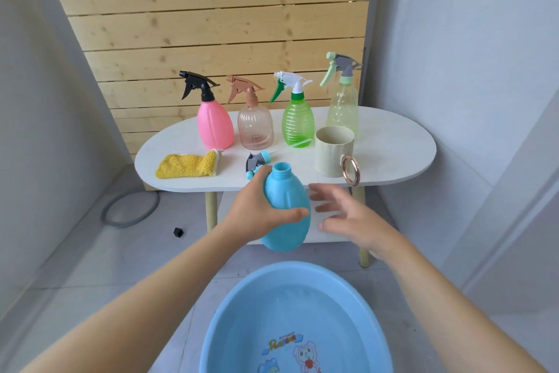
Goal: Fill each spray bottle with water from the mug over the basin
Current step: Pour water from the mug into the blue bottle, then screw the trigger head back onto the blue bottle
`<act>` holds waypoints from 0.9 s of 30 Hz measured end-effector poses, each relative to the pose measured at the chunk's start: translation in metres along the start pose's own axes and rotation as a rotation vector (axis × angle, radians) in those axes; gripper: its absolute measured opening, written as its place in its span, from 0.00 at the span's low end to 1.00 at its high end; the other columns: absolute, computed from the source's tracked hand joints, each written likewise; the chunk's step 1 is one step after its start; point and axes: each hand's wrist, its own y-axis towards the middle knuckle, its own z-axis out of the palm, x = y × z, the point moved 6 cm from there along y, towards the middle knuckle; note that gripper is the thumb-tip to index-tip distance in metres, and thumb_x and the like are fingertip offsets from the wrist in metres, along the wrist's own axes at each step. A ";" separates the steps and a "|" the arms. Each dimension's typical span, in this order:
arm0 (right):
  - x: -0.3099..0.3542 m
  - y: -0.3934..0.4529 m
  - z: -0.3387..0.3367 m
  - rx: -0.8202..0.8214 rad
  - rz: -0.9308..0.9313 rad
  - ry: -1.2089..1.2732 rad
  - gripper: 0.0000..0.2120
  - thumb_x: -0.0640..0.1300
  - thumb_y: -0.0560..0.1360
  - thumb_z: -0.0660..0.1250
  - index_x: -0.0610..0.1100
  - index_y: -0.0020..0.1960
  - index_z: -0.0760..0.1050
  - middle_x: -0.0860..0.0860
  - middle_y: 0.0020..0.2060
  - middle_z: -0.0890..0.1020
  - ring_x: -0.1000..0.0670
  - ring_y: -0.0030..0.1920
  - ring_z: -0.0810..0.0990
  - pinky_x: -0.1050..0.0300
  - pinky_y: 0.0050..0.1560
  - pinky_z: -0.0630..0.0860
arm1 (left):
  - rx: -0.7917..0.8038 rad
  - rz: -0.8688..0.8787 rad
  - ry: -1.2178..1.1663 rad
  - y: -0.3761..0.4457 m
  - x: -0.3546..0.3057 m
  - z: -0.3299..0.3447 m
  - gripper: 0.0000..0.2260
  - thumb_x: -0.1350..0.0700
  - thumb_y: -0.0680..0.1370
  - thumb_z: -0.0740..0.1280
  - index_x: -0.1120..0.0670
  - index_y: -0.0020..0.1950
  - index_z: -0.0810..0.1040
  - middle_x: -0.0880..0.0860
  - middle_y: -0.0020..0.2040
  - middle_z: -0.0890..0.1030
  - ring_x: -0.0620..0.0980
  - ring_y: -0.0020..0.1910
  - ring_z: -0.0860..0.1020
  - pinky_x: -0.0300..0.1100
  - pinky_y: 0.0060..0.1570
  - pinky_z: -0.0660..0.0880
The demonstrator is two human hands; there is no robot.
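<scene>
Left hand (257,209) grips the uncapped blue bottle (287,206) above the basin (230,312); right hand (348,218) hovers beside it, fingers spread, empty.

only writing i can spot is a colourful cartoon logo inside the blue basin (230,306), way too blurry to read

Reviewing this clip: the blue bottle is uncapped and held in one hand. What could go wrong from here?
1. The left hand alone holds the blue bottle, between table and basin rather than above it; pouring there could spill onto the floor.
2. The right hand is open near the mug, which stands close to the table edge; a clumsy reach could knock it off.
3. The bottle's neck is narrow, so water from the wide mug may miss.
</scene>
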 end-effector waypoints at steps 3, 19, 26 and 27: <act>-0.007 0.001 0.023 0.155 -0.013 0.001 0.43 0.48 0.63 0.75 0.59 0.72 0.57 0.63 0.66 0.69 0.62 0.64 0.71 0.61 0.63 0.70 | 0.001 0.022 -0.028 0.002 0.000 -0.001 0.31 0.44 0.59 0.76 0.44 0.58 0.69 0.45 0.50 0.80 0.45 0.49 0.80 0.49 0.51 0.79; -0.015 0.024 0.041 -0.304 -0.022 0.157 0.41 0.51 0.55 0.79 0.64 0.60 0.60 0.65 0.55 0.73 0.62 0.55 0.75 0.59 0.51 0.76 | 0.177 -0.005 -0.315 0.047 0.022 -0.002 0.26 0.33 0.69 0.65 0.47 0.60 0.76 0.51 0.58 0.80 0.46 0.58 0.78 0.43 0.58 0.74; -0.030 0.026 0.040 -0.449 -0.006 0.164 0.40 0.53 0.52 0.77 0.63 0.58 0.59 0.65 0.54 0.72 0.63 0.54 0.73 0.65 0.44 0.72 | -0.383 -0.138 0.483 0.116 0.073 -0.032 0.16 0.48 0.80 0.58 0.54 0.61 0.78 0.57 0.57 0.77 0.60 0.62 0.70 0.48 0.60 0.65; -0.034 0.027 0.040 -0.462 -0.003 0.171 0.39 0.53 0.52 0.77 0.64 0.57 0.60 0.64 0.54 0.72 0.63 0.54 0.74 0.64 0.44 0.72 | -0.347 -0.156 0.578 0.124 0.076 -0.028 0.17 0.47 0.80 0.57 0.53 0.63 0.76 0.57 0.60 0.75 0.60 0.64 0.67 0.48 0.62 0.61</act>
